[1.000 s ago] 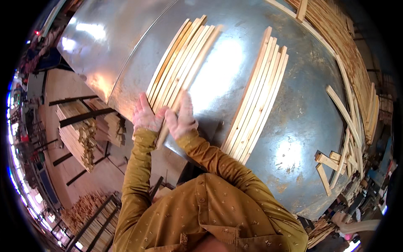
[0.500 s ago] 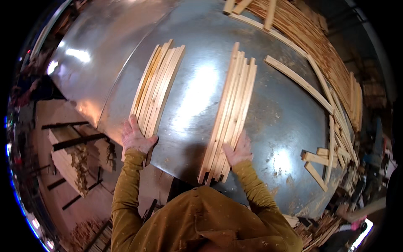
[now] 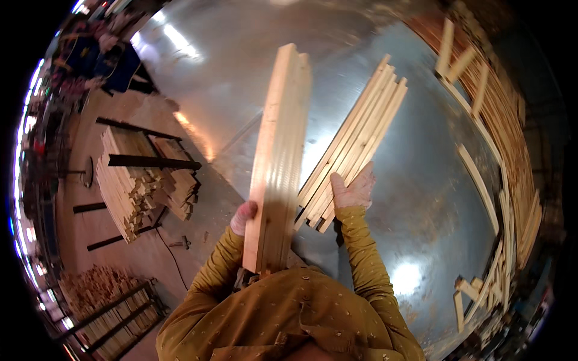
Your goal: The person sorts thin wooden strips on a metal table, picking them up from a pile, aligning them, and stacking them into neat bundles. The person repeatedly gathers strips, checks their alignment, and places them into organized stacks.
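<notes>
Two racks (image 3: pixel 153 160) hold wooden strips (image 3: pixel 116 195) while left grip (image 3: pixel 242 218) clasps one bundle (image 3: pixel 269 174), right grip (image 3: pixel 354 189) spread against another bundle (image 3: pixel 360 141).

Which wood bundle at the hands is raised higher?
Left bundle, in the left hand: it looms larger; the right bundle, at the right hand, sits lower.

Wooden bundle (image 3: pixel 270 150) at centre of frame is showing pale honey-yellow, lighter and darker stripes running lengthwise. Slats (image 3: pixel 361 135) right of centre are showing cream, thin dark lines running between them. Table (image 3: pixel 415 192) is gleaming blue-grey, white glare blotching it, rusty brown flecks speckling lower right. Shirt (image 3: pixel 253 319) at bottom is showing mustard-brown, tiny pale motifs dotting it. Planks (image 3: pixel 490 93) at upper right are showing reddish-brown, streaks running along. Rack bars (image 3: pixel 150 161) at left are showing black, floor (image 3: pixel 72 243) pinkish-brown.
</notes>
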Demonstrator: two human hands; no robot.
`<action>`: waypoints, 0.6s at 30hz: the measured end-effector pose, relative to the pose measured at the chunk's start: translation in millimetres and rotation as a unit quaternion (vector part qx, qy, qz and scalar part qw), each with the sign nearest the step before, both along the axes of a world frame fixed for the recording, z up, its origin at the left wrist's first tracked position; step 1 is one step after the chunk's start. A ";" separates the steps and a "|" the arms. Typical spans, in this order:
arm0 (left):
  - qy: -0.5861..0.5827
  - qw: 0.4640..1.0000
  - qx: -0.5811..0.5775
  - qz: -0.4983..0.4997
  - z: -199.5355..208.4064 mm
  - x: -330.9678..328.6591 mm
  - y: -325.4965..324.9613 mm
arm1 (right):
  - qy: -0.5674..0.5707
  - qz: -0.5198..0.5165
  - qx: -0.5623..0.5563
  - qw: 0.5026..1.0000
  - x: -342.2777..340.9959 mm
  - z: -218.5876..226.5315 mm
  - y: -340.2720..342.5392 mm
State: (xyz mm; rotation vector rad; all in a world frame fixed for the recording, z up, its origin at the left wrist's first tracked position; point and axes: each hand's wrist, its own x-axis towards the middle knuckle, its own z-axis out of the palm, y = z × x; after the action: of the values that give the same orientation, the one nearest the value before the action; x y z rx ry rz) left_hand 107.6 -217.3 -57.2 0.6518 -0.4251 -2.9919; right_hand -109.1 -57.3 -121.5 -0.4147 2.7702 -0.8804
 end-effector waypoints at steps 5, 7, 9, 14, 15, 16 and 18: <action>0.008 0.996 -0.085 0.037 -8.5 95.0 -125.8 | 0.047 0.023 -0.050 0.997 6.9 -1.2 -188.3; 0.036 0.984 -0.166 0.055 11.8 128.3 -183.0 | 0.045 0.052 -0.134 0.989 5.4 -3.2 -258.4; -0.059 0.970 -0.189 0.139 72.0 159.1 -215.9 | 0.018 0.049 -0.146 0.988 7.1 -3.4 -319.4; -0.217 0.891 -0.265 0.298 100.8 291.0 -229.7 | 0.017 0.030 0.025 0.999 35.1 30.5 -444.5; -0.222 0.867 -0.279 0.348 99.1 314.7 -222.9 | 0.039 0.039 0.045 0.997 37.7 30.0 -464.7; -0.226 0.842 -0.294 0.392 95.9 337.5 -218.9 | 0.037 0.053 0.039 0.997 38.7 29.9 -481.4; -0.214 0.831 -0.281 0.431 61.5 402.4 -225.7 | 0.024 0.082 0.031 0.996 32.7 28.9 -521.6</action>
State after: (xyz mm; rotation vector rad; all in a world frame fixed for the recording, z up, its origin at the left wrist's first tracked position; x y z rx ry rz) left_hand 509.9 -443.0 4.3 1.0644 -0.7378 -1.7395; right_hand -76.4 -578.8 -92.6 -0.6487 2.7495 -0.7540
